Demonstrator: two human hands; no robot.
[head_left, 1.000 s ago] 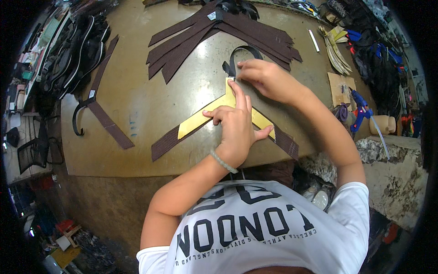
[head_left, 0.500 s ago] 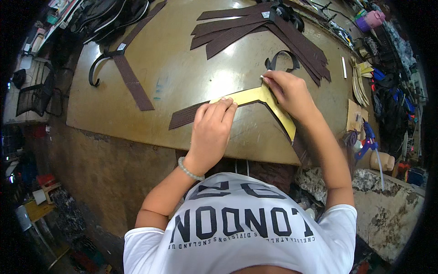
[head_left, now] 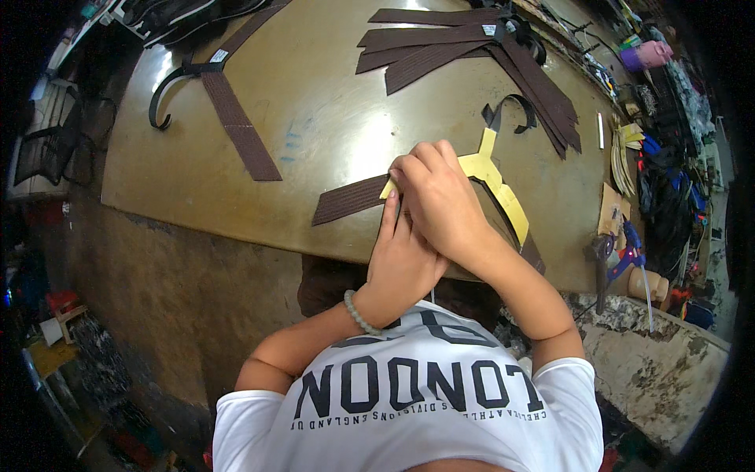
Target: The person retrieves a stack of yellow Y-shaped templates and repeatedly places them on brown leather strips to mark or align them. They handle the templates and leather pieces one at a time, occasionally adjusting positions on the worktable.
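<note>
A yellow Y-shaped template (head_left: 513, 208) lies on a brown ribbed webbing strap piece (head_left: 346, 199), whose left end sticks out past it. At the top of the template's short stem is a curled black strap (head_left: 524, 114). My left hand (head_left: 399, 256) lies with its fingers stretched out at the template's left end, partly under my right hand. My right hand (head_left: 442, 197) crosses over it, fingers curled down near that same end. Whatever its fingertips hold is hidden from view.
A matching brown strap piece (head_left: 240, 126) with a black end lies at left on the table (head_left: 220, 208). Far off is a fanned pile of brown straps (head_left: 440, 39). At right are a white stick (head_left: 600, 130), a blue glue gun (head_left: 629, 256) and yellowish strips (head_left: 621, 161).
My right hand has moved left from the template's stem to its left end, over my left hand. The stem is now uncovered. The small white piece in my right fingertips no longer shows.
</note>
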